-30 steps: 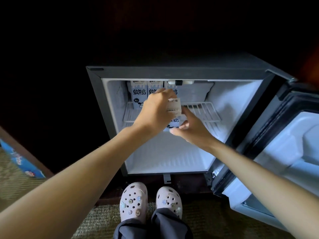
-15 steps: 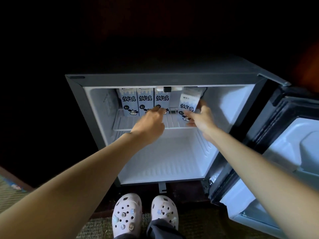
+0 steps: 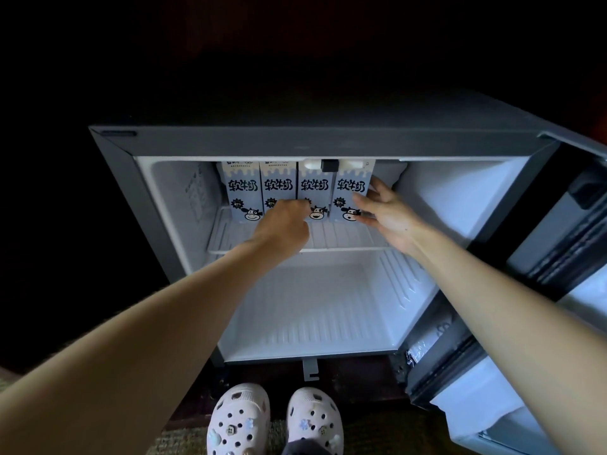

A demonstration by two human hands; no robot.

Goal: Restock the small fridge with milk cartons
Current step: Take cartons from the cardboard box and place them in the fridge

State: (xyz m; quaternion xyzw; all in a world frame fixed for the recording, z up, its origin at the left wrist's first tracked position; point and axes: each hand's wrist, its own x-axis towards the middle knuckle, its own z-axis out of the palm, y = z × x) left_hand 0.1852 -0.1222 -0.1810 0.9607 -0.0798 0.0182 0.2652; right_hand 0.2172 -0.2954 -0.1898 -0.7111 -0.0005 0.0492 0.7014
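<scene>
While I stand over the open small fridge (image 3: 295,142), four milk cartons (image 3: 279,187) stand upright in a touching row at the back of the wire shelf (image 3: 341,236), toward 12 o'clock inside the cabinet. My right hand (image 3: 389,215) is spread and released, its fingers fairly straight against the front and right side of the rightmost carton (image 3: 349,188). My left hand (image 3: 284,224) sits at the foot of the middle two cartons with its fingers curled. Its back hides the fingertips, so I cannot tell whether it grips anything.

The step in hand looks like squaring up the row. To do it well, I would nudge the rightmost carton toward 9 o'clock with flat fingers kept low, so it slides instead of tipping, while the left hand braces its neighbours.

Edges to mind: a white fitting with a black switch (image 3: 328,165) hangs just in front of the carton tops, and the shelf's front rail lies under my left wrist. There is open shelf room at 3 o'clock of the row, and the lower compartment (image 3: 322,310) holds no cartons. The door (image 3: 558,244) stands open at 3 o'clock.
</scene>
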